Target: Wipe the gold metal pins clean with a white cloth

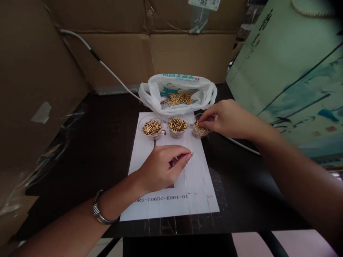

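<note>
My left hand (163,166) pinches a small brass pin (191,153) between thumb and forefinger, above a printed white sheet (200,192). My right hand (222,119) reaches into the right clear plastic cup (198,132), fingertips pressed together among small brass pieces; whether they grip one is hidden. The middle cup (177,134) holds short brass pieces. In the left cup (152,135) lie longer, slim brass pins. Behind the cups, an open white plastic bag (150,93) contains a heap of brass pins (179,99).
The sheet lies taped on a dark table (107,150). Cardboard (112,57) walls off the back and left. A white cable (115,76) runs down behind the bag. At the right stands a large pale green paper bag (289,71).
</note>
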Demonstrator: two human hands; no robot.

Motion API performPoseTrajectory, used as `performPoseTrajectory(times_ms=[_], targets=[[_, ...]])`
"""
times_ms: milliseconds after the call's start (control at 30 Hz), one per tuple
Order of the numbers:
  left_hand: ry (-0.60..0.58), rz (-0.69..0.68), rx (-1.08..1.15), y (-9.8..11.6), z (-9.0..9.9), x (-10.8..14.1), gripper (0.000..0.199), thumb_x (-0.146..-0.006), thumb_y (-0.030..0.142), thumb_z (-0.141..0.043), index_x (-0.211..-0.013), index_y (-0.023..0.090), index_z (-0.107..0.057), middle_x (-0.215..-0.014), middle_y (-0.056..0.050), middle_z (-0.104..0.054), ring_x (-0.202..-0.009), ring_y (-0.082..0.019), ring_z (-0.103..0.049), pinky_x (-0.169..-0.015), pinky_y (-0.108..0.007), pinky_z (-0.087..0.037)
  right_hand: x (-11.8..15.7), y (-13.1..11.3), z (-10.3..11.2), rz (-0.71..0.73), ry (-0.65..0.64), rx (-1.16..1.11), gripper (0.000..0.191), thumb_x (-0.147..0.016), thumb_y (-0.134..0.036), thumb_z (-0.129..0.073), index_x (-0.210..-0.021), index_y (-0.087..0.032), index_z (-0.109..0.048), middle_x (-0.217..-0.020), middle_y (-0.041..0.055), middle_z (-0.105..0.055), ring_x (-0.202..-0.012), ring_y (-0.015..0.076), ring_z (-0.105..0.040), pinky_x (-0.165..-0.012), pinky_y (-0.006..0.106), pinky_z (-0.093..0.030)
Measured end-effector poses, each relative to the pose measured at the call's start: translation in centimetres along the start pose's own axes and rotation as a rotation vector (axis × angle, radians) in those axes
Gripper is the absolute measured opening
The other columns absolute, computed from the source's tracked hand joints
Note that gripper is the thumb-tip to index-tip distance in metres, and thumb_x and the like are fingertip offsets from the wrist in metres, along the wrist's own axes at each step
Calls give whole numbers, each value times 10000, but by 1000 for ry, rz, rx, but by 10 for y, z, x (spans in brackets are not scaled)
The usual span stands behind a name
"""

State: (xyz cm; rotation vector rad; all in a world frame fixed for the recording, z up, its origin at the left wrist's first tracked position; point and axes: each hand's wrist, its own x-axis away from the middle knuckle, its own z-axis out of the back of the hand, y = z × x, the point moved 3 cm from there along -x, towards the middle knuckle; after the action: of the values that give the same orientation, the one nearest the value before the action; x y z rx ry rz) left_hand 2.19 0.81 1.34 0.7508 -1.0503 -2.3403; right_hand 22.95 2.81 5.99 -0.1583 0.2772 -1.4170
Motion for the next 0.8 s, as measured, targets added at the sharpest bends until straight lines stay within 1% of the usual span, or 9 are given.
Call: performPoseTrajectory(times_ms=[133,233,333,400,467,567,667,800], targets=[[3,-9,-3,-1,0,0,132,-883,193,-554,-885,134,-672,-754,-10,-663,-614,-80,-562,-572,-200,-437,3,2,2,39,77,-68,146,-755,-272,-631,-800,-224,-763,-679,3,-690,-596,162,-583,-580,273,-399],[17,-6,4,-1,1,0,135,-883,196,-555,-892,133,-675,-788,-21,-678,-645,-90,-590,-582,-200,-451,8,-1,7,47,175,-129,126,-762,-251,-638,-794,-213,-754,-696,-1,-685,-633,159,-595,-607,278,-417],[38,6,11,0,2,-1,136,-882,201,-559,-900,136,-677,-810,-28,-688,-679,-103,-615,-595,-200,-466,22,-11,14,45,279,-199,103,-789,-236,-632,-813,-205,-727,-747,-4,-685,-685,153,-612,-649,275,-445],[50,13,6,0,3,0,136,-881,203,-562,-899,138,-679,-805,-28,-690,-688,-108,-622,-602,-202,-471,35,-22,16,53,314,-263,98,-819,-238,-619,-858,-198,-698,-855,-2,-696,-790,156,-633,-735,274,-472],[59,16,5,1,3,0,139,-883,204,-558,-893,138,-680,-782,-24,-685,-682,-109,-622,-600,-203,-473,47,-33,12,60,297,-363,97,-841,-239,-607,-904,-192,-664,-929,-7,-696,-859,143,-641,-780,252,-486],[66,15,17,1,3,-1,146,-888,206,-550,-903,138,-679,-741,-15,-672,-657,-106,-614,-585,-205,-471,60,-44,-1,66,257,-485,79,-830,-206,-622,-901,-191,-653,-881,-19,-696,-811,117,-649,-729,208,-499],[70,14,22,0,3,-2,147,-888,204,-550,-927,146,-679,-741,-10,-669,-654,-104,-610,-583,-209,-471,66,-45,-17,58,261,-551,99,-836,-205,-624,-914,-208,-686,-908,-10,-703,-835,127,-653,-765,217,-505],[67,1,28,0,2,-3,144,-885,186,-552,-953,163,-677,-755,0,-672,-664,-100,-608,-602,-212,-472,68,-42,-31,64,200,-606,170,-876,-201,-579,-993,-231,-698,-970,0,-692,-894,130,-643,-800,235,-500]])
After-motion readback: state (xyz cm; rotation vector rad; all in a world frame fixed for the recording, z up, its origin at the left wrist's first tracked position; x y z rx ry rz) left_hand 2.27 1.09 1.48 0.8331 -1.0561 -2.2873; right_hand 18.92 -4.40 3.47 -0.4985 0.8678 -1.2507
